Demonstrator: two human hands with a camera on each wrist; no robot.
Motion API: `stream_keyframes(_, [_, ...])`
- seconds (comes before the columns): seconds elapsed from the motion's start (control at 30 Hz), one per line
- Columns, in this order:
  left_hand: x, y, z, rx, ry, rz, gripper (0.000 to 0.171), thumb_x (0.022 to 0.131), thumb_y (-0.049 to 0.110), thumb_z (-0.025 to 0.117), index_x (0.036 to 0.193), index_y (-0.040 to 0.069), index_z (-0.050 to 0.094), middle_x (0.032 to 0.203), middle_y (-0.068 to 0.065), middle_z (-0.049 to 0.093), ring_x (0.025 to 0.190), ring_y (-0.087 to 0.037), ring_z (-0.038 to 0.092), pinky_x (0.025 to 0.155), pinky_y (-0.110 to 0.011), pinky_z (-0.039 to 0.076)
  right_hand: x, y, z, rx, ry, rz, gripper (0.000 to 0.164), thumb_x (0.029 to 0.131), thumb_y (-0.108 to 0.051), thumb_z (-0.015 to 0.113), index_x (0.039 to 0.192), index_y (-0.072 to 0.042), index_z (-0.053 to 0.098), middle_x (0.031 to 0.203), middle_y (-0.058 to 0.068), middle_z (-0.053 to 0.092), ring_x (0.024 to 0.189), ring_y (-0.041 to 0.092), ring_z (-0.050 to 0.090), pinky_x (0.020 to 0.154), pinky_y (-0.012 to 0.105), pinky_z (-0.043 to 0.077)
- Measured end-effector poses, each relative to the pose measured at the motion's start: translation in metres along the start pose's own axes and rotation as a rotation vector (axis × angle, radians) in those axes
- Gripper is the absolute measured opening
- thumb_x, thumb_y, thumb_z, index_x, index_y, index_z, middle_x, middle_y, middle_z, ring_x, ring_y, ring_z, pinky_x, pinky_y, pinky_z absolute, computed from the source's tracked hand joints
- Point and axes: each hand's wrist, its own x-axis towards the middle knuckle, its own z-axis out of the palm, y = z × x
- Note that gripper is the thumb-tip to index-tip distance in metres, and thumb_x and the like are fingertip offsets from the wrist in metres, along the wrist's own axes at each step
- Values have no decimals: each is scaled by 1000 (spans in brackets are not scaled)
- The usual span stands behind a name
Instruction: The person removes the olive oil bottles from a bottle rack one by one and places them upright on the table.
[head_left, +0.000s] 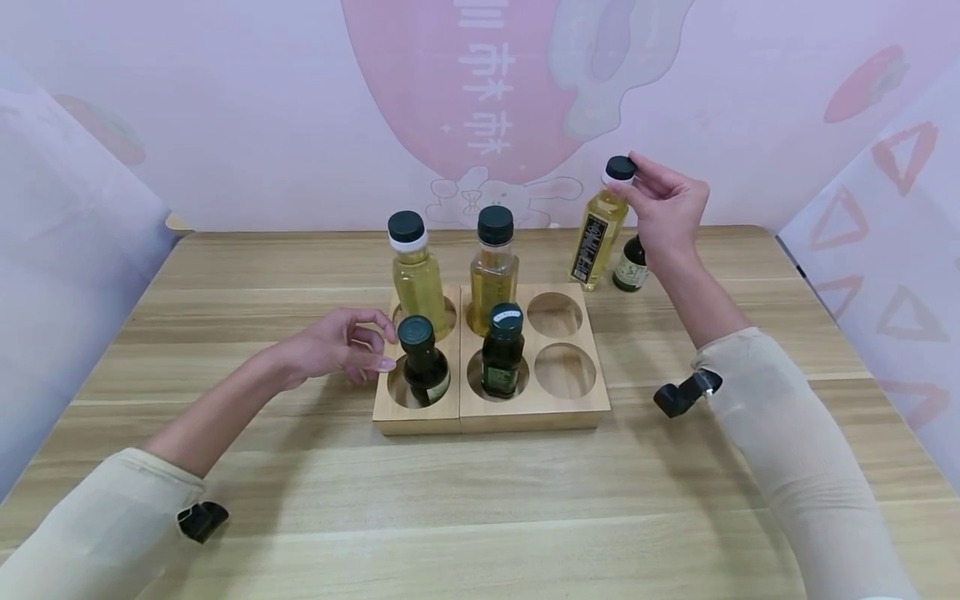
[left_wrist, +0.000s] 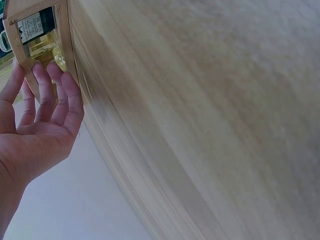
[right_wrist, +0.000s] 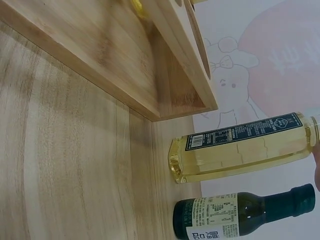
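Observation:
My right hand (head_left: 672, 204) pinches a bottle of yellow oil (head_left: 600, 229) near its dark cap; the bottle tilts, its base close to the tabletop behind the wooden rack (head_left: 528, 419). In the right wrist view the oil bottle (right_wrist: 245, 147) shows a black label, with a small dark bottle (right_wrist: 250, 212) beside it. At the rack's left edge my left hand (head_left: 348, 342) has its fingers loosely bent, fingertips right by the rim. A dark bottle (head_left: 426, 367) leans in the front left hole near those fingers. In the left wrist view the left hand (left_wrist: 47, 110) reaches the rack's side.
Two yellow oil bottles, one left (head_left: 420, 287) and one right (head_left: 491, 275), stand in the rack's back holes. Another dark bottle (head_left: 502, 354) stands in the front middle hole. The rack's right column has two bare holes (head_left: 566, 372). A printed wall (head_left: 285, 108) rises behind the table.

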Motion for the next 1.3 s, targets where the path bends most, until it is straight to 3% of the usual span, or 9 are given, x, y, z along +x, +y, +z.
stream_keyframes(0.43, [-1, 0, -1, -3, 3, 1, 36, 90, 4, 80, 113, -3, 53, 79, -4, 59, 72, -24, 65, 63, -37, 58, 4, 1, -1, 23, -2, 26, 46, 77, 22, 79, 120, 8, 69, 111, 20, 72, 92, 14, 77, 88, 27, 58])
stream_keyframes(0.93, [0, 0, -1, -1, 0, 1, 36, 90, 5, 80, 114, -3, 53, 79, -5, 60, 72, -25, 65, 63, -38, 58, 4, 1, -2, -32, -11, 26, 45, 79, 19, 80, 121, 8, 70, 115, 21, 71, 97, 14, 77, 90, 26, 57])
stream_keyframes(1.3, [0, 1, -2, 2, 4, 0, 36, 90, 5, 80, 113, -3, 53, 78, -5, 60, 72, -26, 66, 63, -38, 58, 5, 0, -3, -79, -45, -2, 45, 78, 17, 82, 120, 7, 71, 106, 11, 78, 92, 11, 77, 91, 25, 57])
